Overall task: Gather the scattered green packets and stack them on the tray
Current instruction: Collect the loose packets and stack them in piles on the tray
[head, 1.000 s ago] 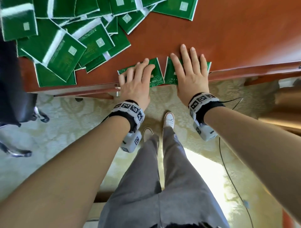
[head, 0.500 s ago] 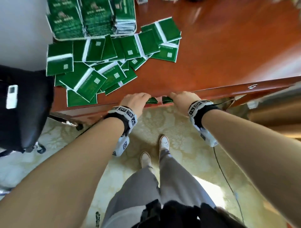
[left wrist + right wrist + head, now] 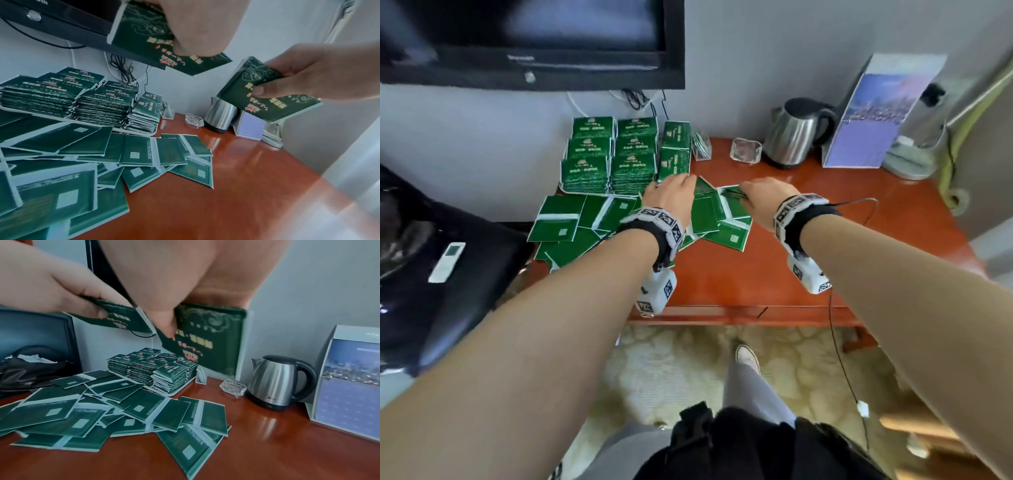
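Observation:
Stacks of green packets (image 3: 616, 154) fill a white tray (image 3: 144, 133) at the back left of the red-brown table (image 3: 825, 260). In front of the tray several loose green packets (image 3: 571, 226) lie overlapping, backs up. My left hand (image 3: 676, 188) is raised above them and pinches one green packet (image 3: 148, 42) by its edge. Close to its right, my right hand (image 3: 751, 193) pinches a second green packet (image 3: 265, 97) between thumb and fingers. Both packets hang in the air, printed faces down, just in front of the tray's right stack (image 3: 174, 376).
A steel kettle (image 3: 796, 137), a glass ashtray (image 3: 745, 150) and a standing blue card (image 3: 876, 109) line the table's back right. A TV (image 3: 534, 41) hangs above the tray. A black chair (image 3: 431, 274) with a white remote stands left. A thin black cable (image 3: 835, 329) trails from my right wrist.
Both hands left the table's front edge, each taking a packet with it, and rose forward to just before the tray. The head view lifted from the floor to the wall.

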Demonstrator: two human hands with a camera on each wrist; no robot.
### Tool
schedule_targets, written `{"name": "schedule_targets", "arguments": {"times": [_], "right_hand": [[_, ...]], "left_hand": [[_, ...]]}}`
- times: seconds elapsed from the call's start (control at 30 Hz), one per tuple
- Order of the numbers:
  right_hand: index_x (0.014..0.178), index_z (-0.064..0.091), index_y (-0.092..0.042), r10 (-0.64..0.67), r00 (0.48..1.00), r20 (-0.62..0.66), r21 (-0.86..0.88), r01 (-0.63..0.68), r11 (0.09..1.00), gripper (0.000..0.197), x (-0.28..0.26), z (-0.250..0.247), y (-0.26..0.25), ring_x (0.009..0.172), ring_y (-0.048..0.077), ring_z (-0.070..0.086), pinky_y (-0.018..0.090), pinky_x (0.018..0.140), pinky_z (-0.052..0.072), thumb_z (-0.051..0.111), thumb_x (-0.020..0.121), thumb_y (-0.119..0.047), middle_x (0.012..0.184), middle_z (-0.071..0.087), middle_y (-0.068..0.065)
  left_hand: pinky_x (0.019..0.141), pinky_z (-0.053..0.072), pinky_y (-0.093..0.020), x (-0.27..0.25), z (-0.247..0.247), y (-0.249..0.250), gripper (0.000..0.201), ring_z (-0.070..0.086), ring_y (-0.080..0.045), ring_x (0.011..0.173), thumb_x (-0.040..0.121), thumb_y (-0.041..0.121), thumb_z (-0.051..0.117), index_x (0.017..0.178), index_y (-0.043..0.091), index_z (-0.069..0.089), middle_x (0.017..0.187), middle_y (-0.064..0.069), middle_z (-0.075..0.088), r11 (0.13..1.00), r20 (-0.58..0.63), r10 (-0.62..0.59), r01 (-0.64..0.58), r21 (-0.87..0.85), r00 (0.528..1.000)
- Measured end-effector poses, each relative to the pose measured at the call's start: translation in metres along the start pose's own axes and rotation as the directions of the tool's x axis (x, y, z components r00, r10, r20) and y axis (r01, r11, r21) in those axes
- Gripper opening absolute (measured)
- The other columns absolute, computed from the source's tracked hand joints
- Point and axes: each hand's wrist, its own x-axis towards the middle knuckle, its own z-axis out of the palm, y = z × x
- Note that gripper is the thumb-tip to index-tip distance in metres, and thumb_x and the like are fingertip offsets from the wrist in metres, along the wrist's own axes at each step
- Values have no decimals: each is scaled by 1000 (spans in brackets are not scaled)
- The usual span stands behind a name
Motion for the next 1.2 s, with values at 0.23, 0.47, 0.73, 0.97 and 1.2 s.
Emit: {"name": "schedule_targets", "arguments": {"times": [0.23, 0.47, 0.73, 0.97, 1.2], "right_hand": [[129, 54, -14, -214, 974, 74, -141, 222, 965, 38, 106, 2, 65, 88, 29, 57, 36, 71, 47, 45, 95, 0, 108, 63, 11], [145, 47, -35, -457, 885, 90, -198, 466, 862, 61, 216, 10, 98, 132, 31, 46, 48, 117, 31, 54, 91, -7, 136, 59, 7], [157, 25, -19, -549, 824, 141, -149, 566, 811, 72, 302, 35, 83, 146, 35, 29, 48, 119, 30, 50, 92, 2, 160, 32, 9], [159, 17, -21, -619, 782, 78, -138, 623, 770, 83, 391, 44, 76, 151, 34, 15, 48, 124, 10, 61, 91, -4, 166, 17, 7], [159, 17, -23, -694, 718, 51, -98, 695, 712, 85, 436, 70, 69, 152, 37, 11, 51, 124, 4, 51, 88, 8, 167, 10, 8]], "left_hand": [[122, 18, -54, 79, 24, 3, 73, 19, -21, 152, 94, 0, 49, 158, 11, 16, 166, -4, 18, 943, 83, -316, 322, -81, 945], [122, 20, -53, 116, 38, 13, 75, 18, -23, 152, 94, 2, 48, 159, 11, 12, 166, -5, 16, 805, 156, -564, 582, -117, 811], [123, 14, -54, 174, 62, 3, 77, 10, -25, 154, 96, 2, 51, 159, 4, 7, 167, -11, 8, 653, 172, -716, 736, -179, 677], [123, 3, -55, 237, 94, -9, 78, -9, -29, 154, 96, -3, 45, 157, 1, -4, 166, -15, -8, 642, 112, -743, 750, -160, 660], [123, 5, -56, 259, 130, -12, 81, -8, -30, 154, 95, 1, 51, 157, 0, 0, 166, -17, -8, 624, 135, -762, 774, -110, 634]]}}
